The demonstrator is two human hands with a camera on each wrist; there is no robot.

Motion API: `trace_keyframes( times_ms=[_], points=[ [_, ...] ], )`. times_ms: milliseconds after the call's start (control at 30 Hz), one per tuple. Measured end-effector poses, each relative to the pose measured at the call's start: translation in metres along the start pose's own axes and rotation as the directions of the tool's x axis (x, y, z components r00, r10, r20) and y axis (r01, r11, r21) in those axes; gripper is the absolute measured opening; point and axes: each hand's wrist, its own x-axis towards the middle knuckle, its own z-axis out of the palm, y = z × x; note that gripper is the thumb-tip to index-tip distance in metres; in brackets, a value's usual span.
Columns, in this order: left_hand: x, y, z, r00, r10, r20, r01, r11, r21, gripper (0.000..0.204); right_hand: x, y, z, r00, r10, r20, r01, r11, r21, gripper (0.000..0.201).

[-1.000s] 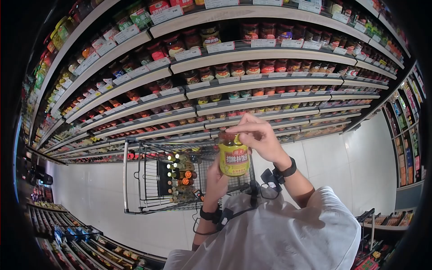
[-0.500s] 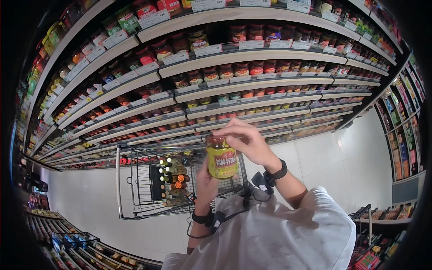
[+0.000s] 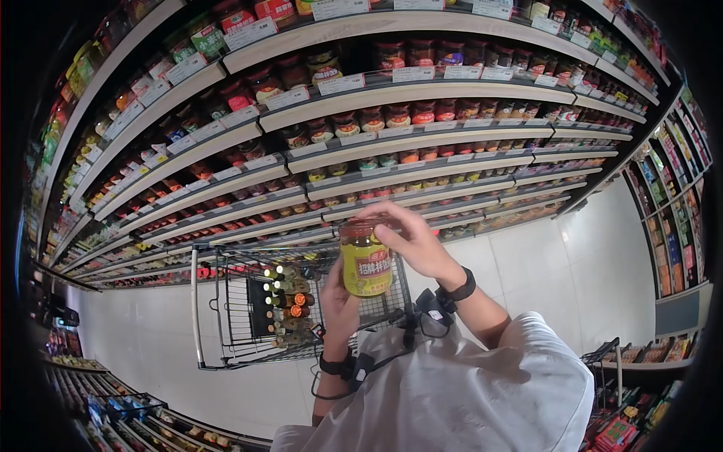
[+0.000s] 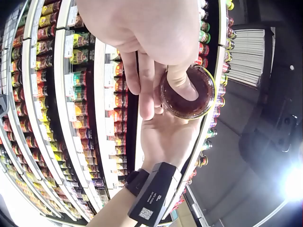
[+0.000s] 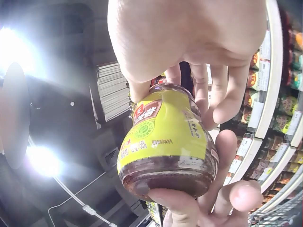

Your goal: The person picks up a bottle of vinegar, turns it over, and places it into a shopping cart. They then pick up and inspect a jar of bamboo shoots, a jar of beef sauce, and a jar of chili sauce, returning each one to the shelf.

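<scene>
A glass jar of dark sauce with a yellow label [image 3: 367,265] is held upright over the cart's near right part in the head view. My left hand [image 3: 338,305] supports it from below and behind, its thumb on the jar's base [image 4: 188,97] in the left wrist view. From above, my right hand [image 3: 410,241] grips the jar around its red-brown lid, thumb at the neck. The right wrist view shows the label [image 5: 163,125] between my right hand [image 5: 189,42] above and my left hand's fingers [image 5: 227,189] below.
A shopping cart [image 3: 197,305] stands in front with several bottles [image 3: 290,300] inside. Long shelves [image 3: 422,93] of jars with price tags run across the far side. More shelves [image 3: 135,414] are at the lower left, and pale floor [image 3: 143,324] lies between.
In the head view the hands and jar have shifted left with the whole scene. Both hands keep their hold, and the jar's label faces slightly more to the right.
</scene>
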Motion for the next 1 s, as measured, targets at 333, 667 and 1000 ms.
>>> trace_keyframes(
  times_ms=[333,667,1000],
  points=[
    [-0.004,0.005,0.002,0.999,0.025,-0.029,-0.026,0.998,-0.050,0.049,-0.006,0.004,-0.004,0.992,0.121,0.028,-0.123,0.988,0.098,0.023],
    [-0.002,0.000,0.001,0.990,0.102,-0.099,-0.107,0.993,-0.049,0.062,-0.007,0.002,-0.001,0.993,0.111,-0.033,-0.109,0.991,0.072,0.031],
    [-0.004,-0.005,-0.002,0.994,0.011,-0.110,-0.025,0.992,-0.126,0.064,-0.007,0.006,-0.001,0.998,0.065,-0.007,-0.064,0.993,0.095,0.028]
  ],
)
